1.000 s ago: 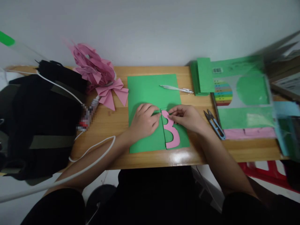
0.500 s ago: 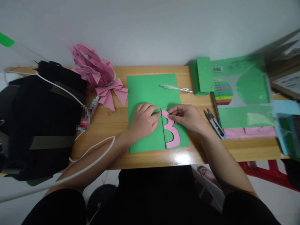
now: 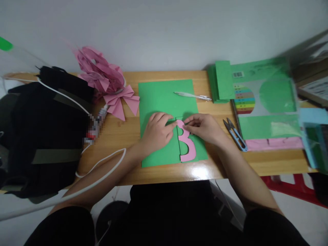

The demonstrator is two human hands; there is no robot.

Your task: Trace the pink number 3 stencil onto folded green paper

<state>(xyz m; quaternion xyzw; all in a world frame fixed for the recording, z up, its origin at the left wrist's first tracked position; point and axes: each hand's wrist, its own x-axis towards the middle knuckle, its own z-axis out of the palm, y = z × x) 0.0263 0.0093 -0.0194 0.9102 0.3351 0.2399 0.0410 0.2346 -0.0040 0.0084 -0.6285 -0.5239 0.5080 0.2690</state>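
Note:
A pink paper cutout (image 3: 190, 150) curved like a figure 3 lies over a narrow green paper piece (image 3: 183, 149), its lower left end just past that piece's left edge. Both rest on a large green sheet (image 3: 164, 95). My right hand (image 3: 202, 127) pinches the upper right part of the cutout between thumb and fingers. Lying on the sheet, my left hand (image 3: 159, 131) holds nothing, fingers apart, with the index fingertip at the cutout's top left edge.
A pen (image 3: 192, 96) lies across the sheet's right edge. Thread snips (image 3: 235, 135) and a green paper pack (image 3: 266, 128) are to the right, with green strips (image 3: 222, 82) behind. Leftward are a pink paper bow (image 3: 122, 101), a black bag (image 3: 58, 130) and a white cable (image 3: 102, 181).
The pink cutout has shifted slightly left at its lower end, onto the left edge of the green piece. My left index finger now reaches its top edge.

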